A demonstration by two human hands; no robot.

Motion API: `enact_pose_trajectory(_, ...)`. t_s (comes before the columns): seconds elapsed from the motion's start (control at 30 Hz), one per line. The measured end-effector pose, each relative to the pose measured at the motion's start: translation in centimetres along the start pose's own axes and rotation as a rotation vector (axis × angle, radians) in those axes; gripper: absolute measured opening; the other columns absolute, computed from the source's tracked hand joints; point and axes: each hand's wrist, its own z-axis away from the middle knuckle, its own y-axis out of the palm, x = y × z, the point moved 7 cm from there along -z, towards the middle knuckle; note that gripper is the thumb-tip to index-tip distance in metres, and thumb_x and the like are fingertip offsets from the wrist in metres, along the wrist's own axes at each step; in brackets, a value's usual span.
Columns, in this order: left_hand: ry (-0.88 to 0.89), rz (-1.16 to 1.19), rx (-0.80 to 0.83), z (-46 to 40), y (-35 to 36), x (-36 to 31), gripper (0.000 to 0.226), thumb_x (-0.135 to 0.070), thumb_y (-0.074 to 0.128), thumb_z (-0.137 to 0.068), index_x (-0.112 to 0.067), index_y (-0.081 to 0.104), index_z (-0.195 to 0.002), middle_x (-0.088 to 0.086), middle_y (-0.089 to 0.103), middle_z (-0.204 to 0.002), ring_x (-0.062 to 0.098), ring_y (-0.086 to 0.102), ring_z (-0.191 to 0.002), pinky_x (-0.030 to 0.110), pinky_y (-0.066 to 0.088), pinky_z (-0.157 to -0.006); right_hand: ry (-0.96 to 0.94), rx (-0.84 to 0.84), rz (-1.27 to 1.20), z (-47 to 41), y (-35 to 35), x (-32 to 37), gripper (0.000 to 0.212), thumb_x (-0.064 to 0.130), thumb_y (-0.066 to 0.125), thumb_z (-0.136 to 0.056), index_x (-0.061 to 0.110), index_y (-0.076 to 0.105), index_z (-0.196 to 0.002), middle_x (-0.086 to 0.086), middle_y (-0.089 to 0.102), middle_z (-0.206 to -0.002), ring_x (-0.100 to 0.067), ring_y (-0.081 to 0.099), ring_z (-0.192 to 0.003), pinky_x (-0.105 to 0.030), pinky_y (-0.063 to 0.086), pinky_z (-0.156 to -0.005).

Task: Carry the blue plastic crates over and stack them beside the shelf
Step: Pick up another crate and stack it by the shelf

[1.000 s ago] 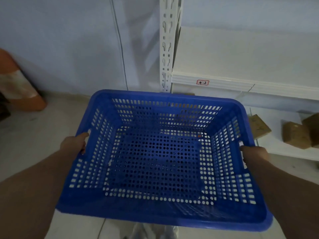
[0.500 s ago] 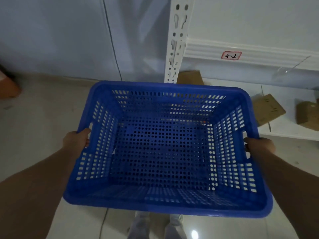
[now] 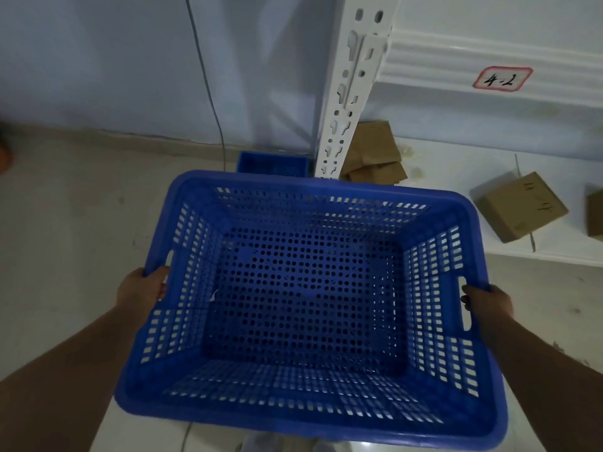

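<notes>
2 hands carry my perforated blue plastic crate [image 3: 303, 295]: left hand [image 3: 143, 288] curled closed on its left rim, right hand [image 3: 486, 303] hooked closed through the right handle slot. Second blue crate [image 3: 272, 164] sits beside the slotted white shelf post [image 3: 346, 102].

Both hands are gripping the blue crate [image 3: 303, 295] by its side handles, left hand [image 3: 143, 288] and right hand [image 3: 486, 305] carrying it above the floor [image 3: 65, 223]. Just ahead, a second blue crate [image 3: 272, 163] is sitting beside the white shelf upright [image 3: 346, 102], cardboard boxes [image 3: 518, 207] lying on the low shelf [image 3: 456, 164].
</notes>
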Motion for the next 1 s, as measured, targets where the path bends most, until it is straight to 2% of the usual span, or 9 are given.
enact_pose_trajectory(0.1,0.005,0.001,-0.007,-0.4,0.1,-0.4,0.026,-0.029,0.059,-0.091,-0.003,0.057,-0.096,0.015,0.056,-0.075,0.030,0.052,-0.067,0.039,0.046,-0.076,-0.009,-0.026,0.045,0.1,0.0,0.3,0.044,0.020,0.059,-0.088,0.004,0.054,-0.129,-0.014,0.063,-0.094,-0.032,0.057,-0.080,-0.040,0.045,-0.074)
enact_pose_trajectory(0.23,0.003,-0.012,0.003,-0.6,0.1,-0.9,0.026,-0.029,0.059,-0.092,-0.002,0.057,-0.094,0.017,0.056,-0.077,0.031,0.051,-0.071,0.044,0.048,-0.081,-0.047,-0.033,0.142,0.5,-0.1,0.2,0.042,0.024,0.056,-0.088,0.006,0.056,-0.125,-0.020,0.066,-0.102,-0.039,0.063,-0.090,-0.046,0.049,-0.079)
enact_pose_trajectory(0.33,-0.001,-0.026,0.007,-0.6,-0.1,-0.7,0.028,-0.030,0.059,-0.092,-0.002,0.058,-0.094,0.016,0.056,-0.076,0.031,0.051,-0.070,0.047,0.050,-0.085,-0.035,-0.006,0.112,1.0,-0.1,0.1,0.036,0.024,0.057,-0.088,0.008,0.057,-0.120,-0.014,0.065,-0.088,-0.033,0.061,-0.076,-0.040,0.046,-0.071)
enact_pose_trajectory(0.43,-0.009,-0.036,-0.019,-0.7,-0.6,-0.7,0.031,-0.033,0.059,-0.091,-0.002,0.060,-0.093,0.013,0.057,-0.070,0.030,0.053,-0.065,0.044,0.051,-0.081,0.010,0.015,0.012,1.1,0.1,0.0,0.037,0.022,0.062,-0.087,0.009,0.058,-0.122,-0.005,0.059,-0.074,-0.021,0.054,-0.063,-0.039,0.045,-0.070)
enact_pose_trajectory(0.6,-0.003,-0.073,-0.047,-1.0,-1.6,-0.3,0.029,-0.032,0.058,-0.091,-0.003,0.061,-0.091,0.010,0.058,-0.066,0.026,0.053,-0.059,0.039,0.049,-0.071,-0.016,0.035,0.049,1.0,1.1,0.2,0.041,0.023,0.064,-0.086,0.007,0.058,-0.123,-0.009,0.063,-0.078,-0.028,0.058,-0.070,-0.042,0.049,-0.075)
enact_pose_trajectory(0.67,0.021,-0.106,-0.052,-1.5,-1.6,-0.3,0.026,-0.029,0.057,-0.092,-0.003,0.060,-0.089,0.009,0.056,-0.063,0.026,0.049,-0.055,0.037,0.044,-0.061,-0.048,0.007,0.107,0.9,1.4,-0.2,0.035,0.026,0.062,-0.086,0.010,0.060,-0.117,-0.010,0.065,-0.083,-0.030,0.061,-0.073,-0.042,0.051,-0.074)
enact_pose_trajectory(0.8,0.064,-0.145,-0.072,-2.4,-1.2,0.2,0.026,-0.032,0.060,-0.090,-0.012,0.056,-0.073,0.010,0.055,-0.060,0.026,0.048,-0.053,0.034,0.042,-0.055,-0.177,-0.062,0.268,1.1,1.4,-0.4,0.018,0.036,0.056,-0.084,0.020,0.056,-0.091,-0.006,0.065,-0.078,-0.029,0.063,-0.068,-0.044,0.055,-0.070)
enact_pose_trajectory(0.87,0.072,-0.153,-0.076,-2.7,-1.2,0.4,0.027,-0.033,0.061,-0.089,-0.017,0.054,-0.068,0.009,0.056,-0.060,0.026,0.050,-0.052,0.031,0.042,-0.052,-0.201,-0.085,0.312,1.1,1.3,-0.3,0.019,0.039,0.055,-0.084,0.022,0.053,-0.092,-0.004,0.064,-0.077,-0.028,0.062,-0.067,-0.046,0.055,-0.070)
enact_pose_trajectory(1.0,0.070,-0.166,-0.077,-2.9,-1.2,0.4,0.028,-0.035,0.062,-0.088,-0.015,0.055,-0.069,0.010,0.056,-0.060,0.026,0.050,-0.052,0.031,0.042,-0.052,-0.206,-0.084,0.291,1.4,1.5,0.0,0.018,0.038,0.056,-0.083,0.022,0.054,-0.091,-0.005,0.064,-0.076,-0.027,0.062,-0.066,-0.043,0.055,-0.068)
